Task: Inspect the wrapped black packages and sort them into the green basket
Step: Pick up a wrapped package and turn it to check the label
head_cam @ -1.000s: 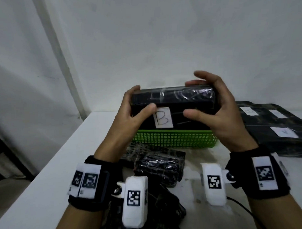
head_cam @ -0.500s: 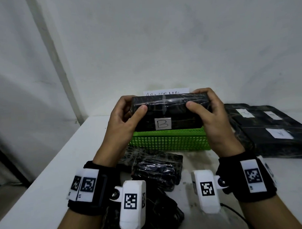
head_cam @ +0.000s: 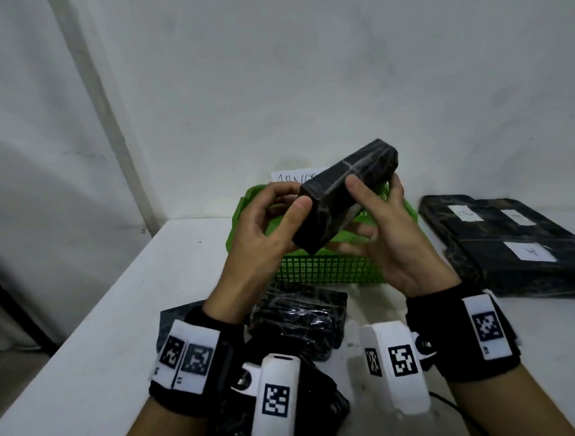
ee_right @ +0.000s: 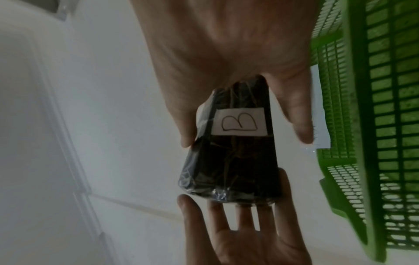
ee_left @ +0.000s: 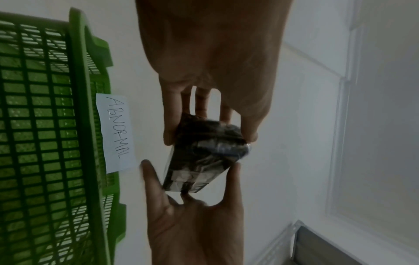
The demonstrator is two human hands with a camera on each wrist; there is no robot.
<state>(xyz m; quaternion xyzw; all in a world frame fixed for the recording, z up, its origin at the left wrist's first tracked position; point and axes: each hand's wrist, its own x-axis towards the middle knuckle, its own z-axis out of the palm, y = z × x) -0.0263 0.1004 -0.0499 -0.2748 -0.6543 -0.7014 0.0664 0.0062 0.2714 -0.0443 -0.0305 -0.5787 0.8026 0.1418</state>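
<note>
A black package (head_cam: pixel 340 190) wrapped in clear film hangs above the green basket (head_cam: pixel 330 268), tilted with its far end up. My left hand (head_cam: pixel 289 204) pinches its near end, thumb on the front face. My right hand (head_cam: pixel 373 198) holds its middle, thumb on top and fingers underneath. In the right wrist view the package (ee_right: pixel 233 161) shows a white label (ee_right: pixel 239 122) marked "B" beside the basket (ee_right: pixel 385 125). The left wrist view shows the package's end (ee_left: pixel 204 156) held between both hands, next to the basket (ee_left: pixel 45 125).
A paper slip reading "ABNORMAL" (ee_left: pixel 118 132) sits on the wall behind the basket. A stack of flat black packages with white labels (head_cam: pixel 508 242) lies at the right. Crumpled wrapped packages (head_cam: pixel 299 321) lie on the white table (head_cam: pixel 104 338) in front of the basket.
The package was held level with its "B" label facing me. Both hands have turned it end-on and tilted it, so the label now faces down and right.
</note>
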